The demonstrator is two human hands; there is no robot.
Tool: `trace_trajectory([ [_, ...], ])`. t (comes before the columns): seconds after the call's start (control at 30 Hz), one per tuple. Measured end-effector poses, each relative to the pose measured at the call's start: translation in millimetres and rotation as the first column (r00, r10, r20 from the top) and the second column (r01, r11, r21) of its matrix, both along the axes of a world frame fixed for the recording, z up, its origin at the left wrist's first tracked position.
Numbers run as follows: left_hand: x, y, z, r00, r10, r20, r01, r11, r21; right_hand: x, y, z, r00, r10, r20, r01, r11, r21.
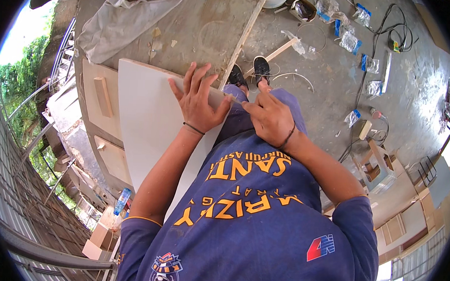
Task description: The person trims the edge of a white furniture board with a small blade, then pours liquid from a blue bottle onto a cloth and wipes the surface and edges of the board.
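Observation:
A large white board lies on the worktable at my left and reaches up against my body. My left hand rests on the board near its far edge, fingers spread and thumb stretched toward its right corner. Just right of that corner is my right hand, its fingers curled in a pinch and its index finger close to my left thumb. A thin, light thing seems to show between the two hands, too small to name. What the right fingers hold is mostly hidden.
The worktable carries a crumpled grey cloth and wooden panels. A plastic bottle stands at the left. On the floor are a wood strip, foil packets, black cable and a wooden frame.

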State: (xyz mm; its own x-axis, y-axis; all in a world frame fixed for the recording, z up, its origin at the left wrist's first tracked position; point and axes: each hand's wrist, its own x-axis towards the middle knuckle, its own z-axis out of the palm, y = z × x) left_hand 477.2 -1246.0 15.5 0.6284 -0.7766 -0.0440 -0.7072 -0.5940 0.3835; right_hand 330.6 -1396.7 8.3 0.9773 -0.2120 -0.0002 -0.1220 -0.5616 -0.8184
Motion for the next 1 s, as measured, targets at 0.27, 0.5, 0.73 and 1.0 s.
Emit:
trace_trajectory([
  [0.27,0,0,-2,1.0,0.014,0.005,-0.014,1.0,0.02,2,3,-7,0.999,-0.014,-0.031,0.017,0.993,0.115],
  [0.5,-1,-1,0,1.0,0.011,0.005,-0.011,1.0,0.02,-1,2,-8,1.0,-0.023,-0.011,0.024,0.997,0.078],
  [0.73,0,1,-4,1.0,0.008,0.012,-0.008,1.0,0.022,3,2,-10,0.998,-0.012,0.068,0.012,1.0,-0.006],
  [1.0,-1,-1,-2,1.0,-0.003,0.027,0.003,1.0,0.015,2,4,-10,0.999,-0.011,0.041,0.01,1.0,0.029],
])
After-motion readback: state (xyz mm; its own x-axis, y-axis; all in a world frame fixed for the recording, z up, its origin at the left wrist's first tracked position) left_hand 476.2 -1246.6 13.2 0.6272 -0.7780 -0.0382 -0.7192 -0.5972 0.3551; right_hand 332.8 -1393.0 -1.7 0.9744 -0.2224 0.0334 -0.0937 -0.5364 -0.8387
